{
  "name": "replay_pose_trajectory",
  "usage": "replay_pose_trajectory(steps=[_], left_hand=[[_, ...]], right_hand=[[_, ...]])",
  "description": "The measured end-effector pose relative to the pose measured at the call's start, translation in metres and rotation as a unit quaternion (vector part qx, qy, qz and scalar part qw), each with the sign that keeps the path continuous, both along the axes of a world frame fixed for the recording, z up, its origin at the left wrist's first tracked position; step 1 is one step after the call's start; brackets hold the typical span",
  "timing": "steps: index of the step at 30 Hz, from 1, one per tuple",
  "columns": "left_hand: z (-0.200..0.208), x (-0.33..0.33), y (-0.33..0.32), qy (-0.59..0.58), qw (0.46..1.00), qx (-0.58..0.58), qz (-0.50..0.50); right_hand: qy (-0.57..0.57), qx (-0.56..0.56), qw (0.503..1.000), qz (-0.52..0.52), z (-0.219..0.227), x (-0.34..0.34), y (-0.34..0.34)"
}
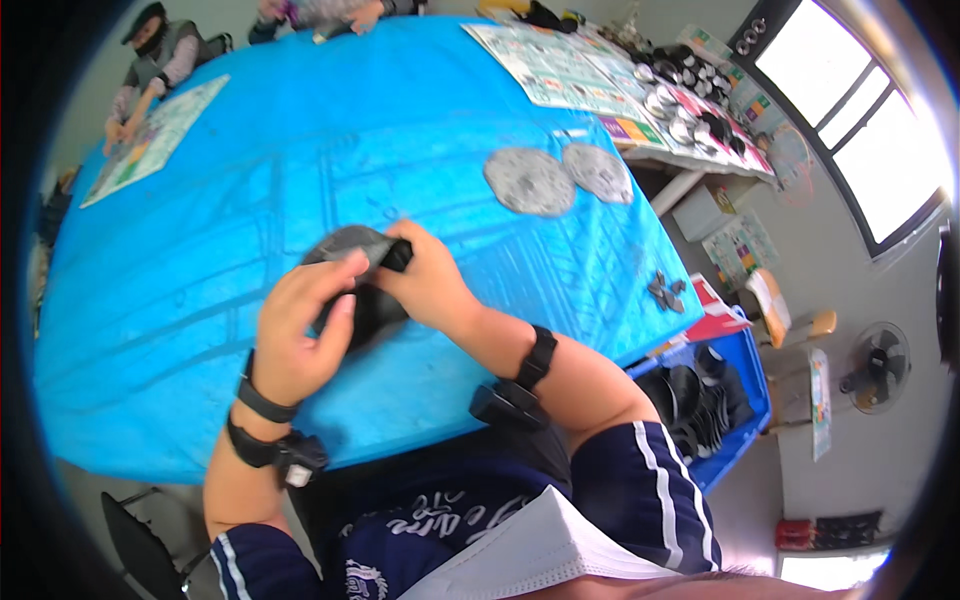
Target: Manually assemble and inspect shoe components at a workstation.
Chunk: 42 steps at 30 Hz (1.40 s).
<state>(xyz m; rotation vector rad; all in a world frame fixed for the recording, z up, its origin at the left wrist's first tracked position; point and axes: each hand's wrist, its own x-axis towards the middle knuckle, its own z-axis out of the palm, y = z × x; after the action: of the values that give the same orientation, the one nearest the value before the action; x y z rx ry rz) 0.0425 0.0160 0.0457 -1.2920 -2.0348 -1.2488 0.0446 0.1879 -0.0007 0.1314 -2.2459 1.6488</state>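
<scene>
A person seen from above sits at a table (200, 300) covered in bright blue sheeting. Near its front edge, a rounded black-and-grey item (375, 316), too blurred to identify, is between the person's two hands. The right hand (432, 283) grasps its upper right edge. The left hand (300, 318) curves along its left side, thumb and fingers apart; whether it grips or only touches, I cannot tell. Two flat, mottled grey round pieces (530, 182) lie side by side, farther back and to the right. Small dark pieces (667, 292) cluster near the table's right corner. Just beyond that side, a blue crate (755, 400) holds black items (682, 392).
</scene>
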Motion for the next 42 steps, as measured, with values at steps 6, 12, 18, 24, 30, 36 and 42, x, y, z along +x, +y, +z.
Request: replay_pose_trajectory(steps=[6,12,18,24,30,36,42], left_hand=[[-0.008,0.000,0.006,0.220,0.965,-0.097,0.101],[-0.013,-0.007,0.018,0.272,0.946,-0.103,0.142],[-0.017,-0.009,0.025,0.288,0.933,-0.102,0.189],[-0.018,-0.017,0.023,0.351,0.924,-0.100,0.113],[-0.017,-0.019,0.009,0.359,0.919,-0.162,0.032],[-0.013,-0.018,0.006,0.376,0.910,-0.171,0.015],[-0.007,-0.013,0.003,0.334,0.932,-0.097,0.104]], right_hand=[[-0.057,-0.005,0.998,-0.007,0.001,0.011,0.000],[-0.006,-0.014,1.000,-0.011,-0.006,0.008,0.006],[-0.013,-0.001,1.000,-0.021,0.004,0.007,0.002],[-0.055,-0.016,0.998,-0.025,0.000,0.003,0.003],[-0.094,-0.035,0.995,0.019,-0.010,-0.003,0.001],[-0.064,-0.062,0.995,0.040,-0.004,-0.007,0.001],[-0.018,-0.081,0.996,0.027,0.006,0.003,0.006]])
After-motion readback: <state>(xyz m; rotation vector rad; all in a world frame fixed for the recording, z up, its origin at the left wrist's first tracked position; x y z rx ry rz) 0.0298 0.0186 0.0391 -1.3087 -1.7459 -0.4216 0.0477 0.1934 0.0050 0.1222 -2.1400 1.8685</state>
